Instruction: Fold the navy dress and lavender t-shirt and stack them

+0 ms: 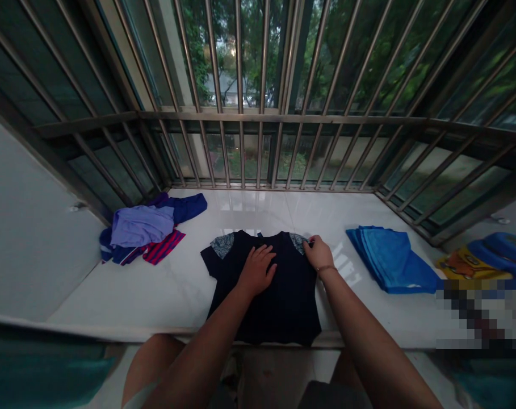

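A dark navy T-shirt (279,301) with patterned grey shoulder panels lies spread on the white window ledge, its collar facing the window. My left hand (258,268) rests flat on the shirt's upper chest, fingers stretched out. At the right shoulder, my right hand (319,253) has its thumb and fingers pinched on the sleeve, which is mostly hidden beneath the hand. The shirt's left sleeve is laid out to the side. The hem reaches the ledge's front edge.
Crumpled clothes (142,227) in lilac, navy and red stripes lie at the left. A folded blue cloth (389,258) sits at the right, near a yellow and blue container (487,255). Metal window bars (261,118) enclose the white ledge (155,295) at the back.
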### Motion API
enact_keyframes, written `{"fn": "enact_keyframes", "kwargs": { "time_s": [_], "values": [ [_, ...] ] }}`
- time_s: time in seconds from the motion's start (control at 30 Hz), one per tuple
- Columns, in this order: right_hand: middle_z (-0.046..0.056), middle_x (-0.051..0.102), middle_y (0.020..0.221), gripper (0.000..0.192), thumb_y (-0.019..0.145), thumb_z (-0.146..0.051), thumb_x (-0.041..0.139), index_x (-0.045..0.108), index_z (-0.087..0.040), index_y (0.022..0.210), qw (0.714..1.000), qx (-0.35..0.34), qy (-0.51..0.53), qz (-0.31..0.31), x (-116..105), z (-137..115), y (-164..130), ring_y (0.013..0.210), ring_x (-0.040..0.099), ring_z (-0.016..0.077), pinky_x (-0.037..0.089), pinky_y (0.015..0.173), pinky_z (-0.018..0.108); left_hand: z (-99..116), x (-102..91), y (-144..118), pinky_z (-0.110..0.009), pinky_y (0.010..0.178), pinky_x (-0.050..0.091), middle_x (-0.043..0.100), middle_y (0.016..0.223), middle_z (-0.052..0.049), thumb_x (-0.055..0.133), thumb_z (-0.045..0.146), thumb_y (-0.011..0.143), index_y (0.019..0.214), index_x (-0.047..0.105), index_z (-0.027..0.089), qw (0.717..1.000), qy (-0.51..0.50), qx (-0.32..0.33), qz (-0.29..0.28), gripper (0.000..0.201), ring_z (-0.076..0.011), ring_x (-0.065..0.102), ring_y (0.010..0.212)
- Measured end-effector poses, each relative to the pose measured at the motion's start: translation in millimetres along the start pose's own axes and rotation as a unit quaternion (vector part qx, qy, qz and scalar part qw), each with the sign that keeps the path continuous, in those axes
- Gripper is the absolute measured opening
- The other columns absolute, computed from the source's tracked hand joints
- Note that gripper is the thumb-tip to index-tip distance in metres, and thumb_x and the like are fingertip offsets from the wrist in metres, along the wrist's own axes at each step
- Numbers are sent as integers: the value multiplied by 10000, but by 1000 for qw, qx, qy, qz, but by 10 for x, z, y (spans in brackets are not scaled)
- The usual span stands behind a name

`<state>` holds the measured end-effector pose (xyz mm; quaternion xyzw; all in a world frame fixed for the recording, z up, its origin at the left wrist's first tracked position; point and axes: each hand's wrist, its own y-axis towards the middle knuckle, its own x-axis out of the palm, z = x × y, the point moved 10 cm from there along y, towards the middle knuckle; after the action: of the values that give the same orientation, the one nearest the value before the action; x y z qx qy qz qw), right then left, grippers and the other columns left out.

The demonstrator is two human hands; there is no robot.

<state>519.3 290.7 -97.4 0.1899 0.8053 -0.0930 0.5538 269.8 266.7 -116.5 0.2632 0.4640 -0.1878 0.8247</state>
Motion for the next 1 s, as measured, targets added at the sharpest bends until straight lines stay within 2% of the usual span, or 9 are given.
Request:
{"fn": "enact_keyframes", "kwargs": {
  "time_s": [0.1, 0.2, 0.3, 0.4, 0.5, 0.63, 0.7, 0.8, 1.0],
  "values": [
    [142, 792, 1089, 248, 1050, -335, 614, 683, -179, 1229, 998, -58, 14, 17, -54, -252, -129, 970, 755, 276, 540, 841, 353, 6, 29, -13, -552, 1364, 296, 685, 1562, -66, 531, 351, 1120, 1381, 714, 263, 1000, -16, 1, -16, 331, -241, 584, 1495],
    [107, 765, 1259, 271, 983, -249, 708, 691, -221, 1253, 987, -160, 30, -3, -21, -594, -373, 1164, 727, 257, 544, 1022, 355, 6, 55, -4, -576, 1352, 313, 668, 1584, -59, 556, 354, 1111, 1359, 732, 282, 1000, -12, 2, -23, 312, -258, 572, 1509],
    [88, 741, 1372, 441, 939, -186, 758, 678, -231, 1370, 950, -302, 41, -62, 89, -918, -776, 1287, 687, 245, 525, 1129, 357, -8, 56, 10, -566, 1353, 315, 673, 1578, -58, 533, 308, 1113, 1365, 731, 277, 1000, -15, 1, -19, 322, -252, 571, 1511],
    [116, 756, 1357, 396, 990, -243, 728, 692, -211, 1383, 914, -393, 21, -94, 163, -1024, -1167, 1253, 702, 285, 560, 1106, 435, -30, 55, 18, -553, 1350, 323, 683, 1567, -57, 504, 229, 1101, 1353, 734, 259, 1000, -24, -2, -15, 342, -241, 577, 1504],
    [126, 780, 1316, 305, 1057, -299, 646, 734, -211, 1335, 922, -384, -9, -58, 180, -911, -1313, 1224, 718, 297, 564, 1101, 475, -42, 63, 25, -554, 1349, 322, 683, 1567, -56, 495, 189, 1086, 1326, 742, 246, 999, -30, -1, -12, 349, -239, 576, 1504],
    [192, 583, 1630, 511, 1075, -332, 593, 617, -160, 1555, 938, -344, -47, -4, 325, -684, -1373, 1503, 562, 339, 440, 1254, 561, -50, 88, 32, -566, 1345, 326, 686, 1562, -59, 485, 192, 1087, 1318, 746, 252, 1000, -29, 1, -12, 354, -244, 577, 1502],
    [213, 471, 1711, 604, 1080, -373, 575, 537, -128, 1631, 943, -323, -72, -15, 484, -558, -1413, 1581, 472, 368, 415, 1264, 606, -52, 91, 31, -565, 1345, 328, 685, 1564, -55, 483, 193, 1088, 1315, 749, 261, 1000, -27, 2, -10, 356, -242, 579, 1500],
    [202, 430, 1735, 640, 1096, -415, 538, 493, -129, 1668, 944, -315, -89, -33, 639, -416, -1558, 1611, 430, 370, 394, 1276, 618, -60, 77, 23, -554, 1352, 324, 688, 1560, -54, 475, 200, 1094, 1317, 752, 268, 1000, -28, 3, -2, 362, -235, 581, 1498],
    [159, 447, 1734, 627, 1099, -432, 545, 505, -173, 1668, 946, -315, -71, -14, 614, -298, -1918, 1598, 456, 353, 388, 1289, 596, -57, 124, 36, -592, 1354, 311, 688, 1559, -62, 463, 190, 1090, 1312, 753, 269, 999, -48, 4, 0, 373, -248, 576, 1502]
  ]
}}
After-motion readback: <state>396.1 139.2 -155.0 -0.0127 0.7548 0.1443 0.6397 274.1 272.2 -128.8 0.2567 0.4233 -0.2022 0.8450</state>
